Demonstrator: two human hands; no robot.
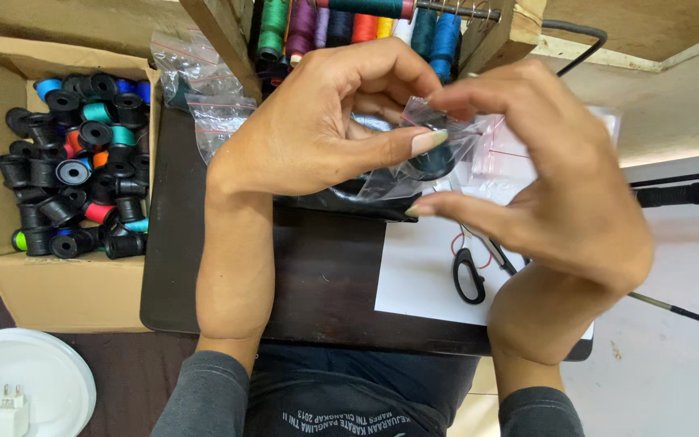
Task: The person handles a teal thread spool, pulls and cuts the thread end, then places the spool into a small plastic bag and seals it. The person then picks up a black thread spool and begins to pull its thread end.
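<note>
The left hand (317, 121) and the right hand (544, 178) meet above the dark tabletop (317, 275), fingertips pinching the crinkled rim of a small clear plastic bag (426, 154) with a dark round spool showing through its film. Below lies a white paper sheet (418, 275) with black-handled scissors (471, 271). To the left, a cardboard box (58, 287) holds glossy black and coloured thread spools (74, 174).
</note>
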